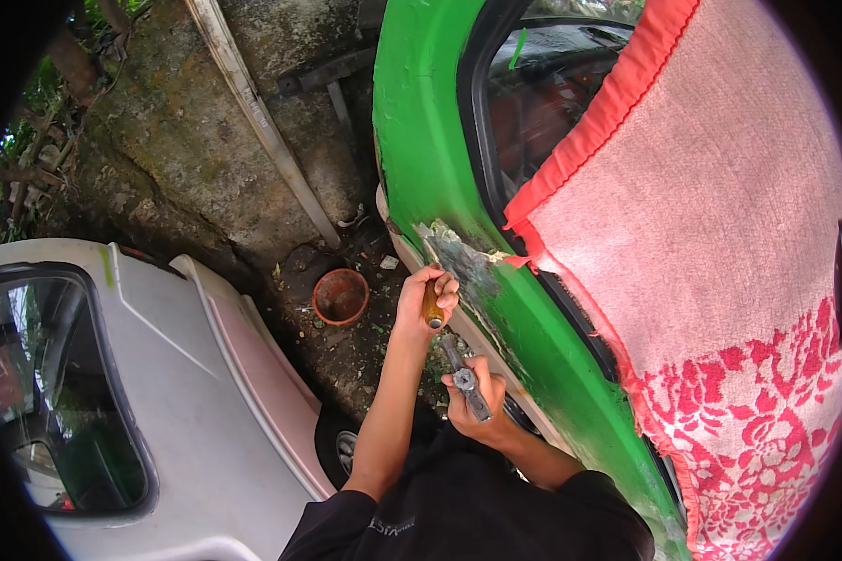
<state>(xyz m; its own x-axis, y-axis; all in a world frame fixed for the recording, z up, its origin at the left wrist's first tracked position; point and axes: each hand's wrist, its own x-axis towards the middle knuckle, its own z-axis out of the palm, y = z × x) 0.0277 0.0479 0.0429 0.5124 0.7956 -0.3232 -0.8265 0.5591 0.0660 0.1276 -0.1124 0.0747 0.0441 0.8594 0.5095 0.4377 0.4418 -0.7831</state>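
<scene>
My left hand (419,297) is closed around the amber handle of a chisel (432,307), its metal-capped butt facing up toward me. The chisel's far end points at a rough, torn grey patch (463,260) on the green car's side and is mostly hidden by my fingers. Just below and to the right, my right hand (482,402) grips a hammer (465,377) whose metal head shows above the fingers. A small gap separates the hammer head from the chisel's butt. The handle of the hammer is hidden under my hand.
The green car (430,122) has a pink-and-red patterned towel (711,234) over its roof and window. A silver car (206,393) stands close on the left. Between them sits a round terracotta pot (341,296) on littered dirt. A long board (267,117) leans on the mossy wall.
</scene>
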